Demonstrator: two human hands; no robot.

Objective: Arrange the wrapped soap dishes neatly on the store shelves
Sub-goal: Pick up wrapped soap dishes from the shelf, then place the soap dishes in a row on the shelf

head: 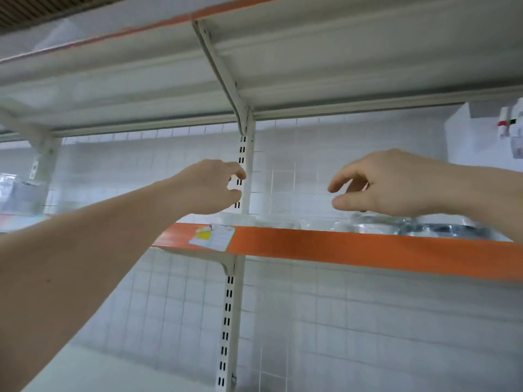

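Both arms reach up over the orange-edged shelf (339, 247). Left hand (209, 188) and right hand (396, 185) hover, fingers loosely curled and apart, holding nothing. Wrapped soap dishes (376, 223) sit on the shelf beneath the right hand.

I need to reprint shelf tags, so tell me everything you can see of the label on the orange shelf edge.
The label is a pale rectangular sticker, apparently paper, with a yellow block at its left and faint lines too blurred to read. It sits slightly crooked on the front of the orange shelf edge, near its left end. Its top left looks creased or peeling. Neither hand touches it.
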